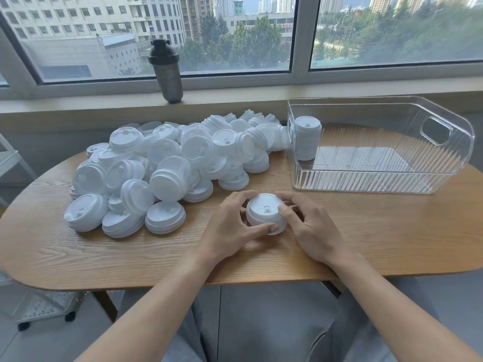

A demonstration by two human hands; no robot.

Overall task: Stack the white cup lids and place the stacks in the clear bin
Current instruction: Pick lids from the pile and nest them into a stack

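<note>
both hands hold a short stack of lids (266, 213) on the table (366, 231), near its front edge. the left hand (230, 226) curls round the stack's left side, thumb pressed to its front and fingers on the far rim. the right hand (311, 228) curls round the right side, a fingertip on the top lid's edge. the stack stands upright, its top lid showing a small sip tab.

a big loose pile (167, 168) of white lids covers the left and middle of the table, just beyond the hands; some lids lie flat, some tilt on edge, a few are nested.

the clear bin (444, 163) sits at the right rear of the table. one tall stack (306, 138) stands upright in its near left corner, against the wall.

a dark shaker bottle (165, 71) stands on the window sill (235, 96) behind the pile.
</note>
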